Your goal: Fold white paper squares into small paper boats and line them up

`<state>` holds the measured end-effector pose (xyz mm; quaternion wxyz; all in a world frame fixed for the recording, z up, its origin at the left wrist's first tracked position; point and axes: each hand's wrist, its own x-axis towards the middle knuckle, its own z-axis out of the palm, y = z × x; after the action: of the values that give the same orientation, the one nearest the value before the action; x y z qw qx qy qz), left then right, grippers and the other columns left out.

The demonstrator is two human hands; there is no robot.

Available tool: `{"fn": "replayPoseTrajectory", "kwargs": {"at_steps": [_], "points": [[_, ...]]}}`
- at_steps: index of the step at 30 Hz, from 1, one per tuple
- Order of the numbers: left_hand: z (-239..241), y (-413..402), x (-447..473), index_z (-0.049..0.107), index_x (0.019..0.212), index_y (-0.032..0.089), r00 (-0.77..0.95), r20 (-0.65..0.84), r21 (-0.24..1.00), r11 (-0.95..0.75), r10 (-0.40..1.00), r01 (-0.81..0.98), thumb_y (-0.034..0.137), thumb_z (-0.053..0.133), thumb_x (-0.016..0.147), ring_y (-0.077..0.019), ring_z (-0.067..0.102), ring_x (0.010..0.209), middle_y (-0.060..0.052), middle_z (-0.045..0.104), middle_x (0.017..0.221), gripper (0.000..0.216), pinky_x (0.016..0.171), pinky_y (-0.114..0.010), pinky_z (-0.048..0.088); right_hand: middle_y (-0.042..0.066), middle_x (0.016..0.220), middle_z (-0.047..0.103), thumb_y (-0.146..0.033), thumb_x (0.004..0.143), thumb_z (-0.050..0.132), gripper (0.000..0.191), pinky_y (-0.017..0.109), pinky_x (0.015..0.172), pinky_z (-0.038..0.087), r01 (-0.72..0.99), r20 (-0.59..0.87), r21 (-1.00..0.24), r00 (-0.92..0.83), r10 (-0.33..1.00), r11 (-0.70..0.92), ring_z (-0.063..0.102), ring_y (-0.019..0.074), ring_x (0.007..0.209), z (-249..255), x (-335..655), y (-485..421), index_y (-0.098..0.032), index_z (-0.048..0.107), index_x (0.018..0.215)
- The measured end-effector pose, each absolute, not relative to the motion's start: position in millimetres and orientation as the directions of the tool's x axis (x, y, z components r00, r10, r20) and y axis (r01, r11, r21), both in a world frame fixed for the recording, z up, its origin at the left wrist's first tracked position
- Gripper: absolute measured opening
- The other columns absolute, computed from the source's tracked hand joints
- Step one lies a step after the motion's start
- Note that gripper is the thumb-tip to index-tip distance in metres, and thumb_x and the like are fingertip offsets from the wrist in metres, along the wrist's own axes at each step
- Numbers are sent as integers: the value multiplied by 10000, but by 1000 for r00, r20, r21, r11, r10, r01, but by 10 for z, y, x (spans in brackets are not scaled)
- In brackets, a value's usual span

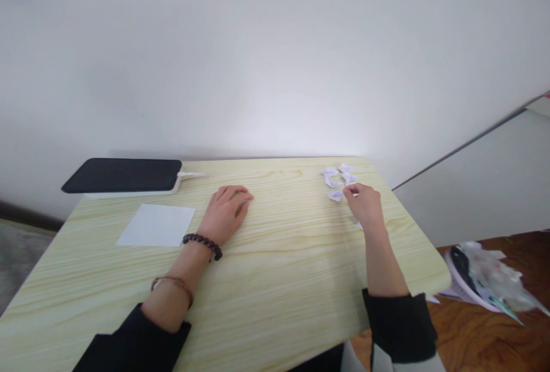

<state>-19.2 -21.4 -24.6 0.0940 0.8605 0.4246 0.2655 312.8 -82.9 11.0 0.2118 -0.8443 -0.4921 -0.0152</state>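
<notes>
My left hand (pixel 226 210) lies flat on the light wooden table (pixel 266 280), fingers loosely stretched toward the right, holding nothing. A white square sheet of paper (pixel 157 225) lies just left of it. My right hand (pixel 364 203) reaches to the far right corner, its fingers pinched on a small folded white paper piece (pixel 353 193). Several more small folded paper pieces (pixel 338 178) lie in a cluster right beside its fingertips.
A black tablet on a white base (pixel 124 176) rests at the table's far left edge, against the white wall. On the wooden floor to the right lies a heap of crumpled plastic and papers (pixel 485 275). The table's right edge is close to my right forearm.
</notes>
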Motion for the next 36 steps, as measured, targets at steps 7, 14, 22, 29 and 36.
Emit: {"fn": "replayPoseTrajectory", "kwargs": {"at_steps": [7, 14, 22, 29, 36], "points": [[-214, -219, -200, 662, 1015, 226, 502, 367, 400, -620, 783, 675, 233, 437, 887, -254, 514, 1073, -73, 622, 1124, 259, 947, -458, 419, 132, 949, 703, -273, 789, 515, 236, 389, 821, 449, 848, 400, -428, 489, 775, -314, 632, 233, 747, 112, 3024, -852, -136, 669, 907], [-196, -240, -196, 660, 1026, 216, 514, 350, 389, -621, 783, 681, 235, 432, 895, -252, 513, 1087, -78, 623, 1132, 264, 964, -455, 414, 65, 915, 676, -204, 832, 488, 179, 282, 691, 457, 811, 363, -581, 184, 913, 67, 562, 143, 620, 9, 2070, -614, -170, 654, 889], [83, -203, -593, 652, 1078, 232, 605, 89, 399, -585, 791, 706, 210, 550, 810, -260, 531, 1153, -78, 615, 1212, 287, 1005, -458, 398, 17, 967, 665, -242, 878, 479, 178, 257, 658, 427, 841, 272, -527, 28, 962, 125, 616, 161, 808, -159, 1414, -408, -241, 654, 913], [364, -100, -1297, 658, 1042, 245, 502, -194, 320, -429, 843, 845, 107, 681, 509, -307, 558, 1104, -80, 613, 1184, 551, 983, -450, 414, 4, 935, 669, -239, 872, 483, 181, 257, 652, 417, 834, 276, -541, 55, 960, 108, 623, 153, 791, -203, 1413, -428, -249, 663, 884], [340, -97, -1107, 622, 931, 211, 393, -227, 282, -326, 891, 902, 113, 711, 442, -275, 617, 935, -51, 653, 960, 506, 809, -355, 473, 4, 914, 674, -235, 863, 490, 179, 251, 636, 409, 831, 273, -545, 52, 961, 110, 626, 151, 788, -199, 1394, -430, -254, 668, 873]]}}
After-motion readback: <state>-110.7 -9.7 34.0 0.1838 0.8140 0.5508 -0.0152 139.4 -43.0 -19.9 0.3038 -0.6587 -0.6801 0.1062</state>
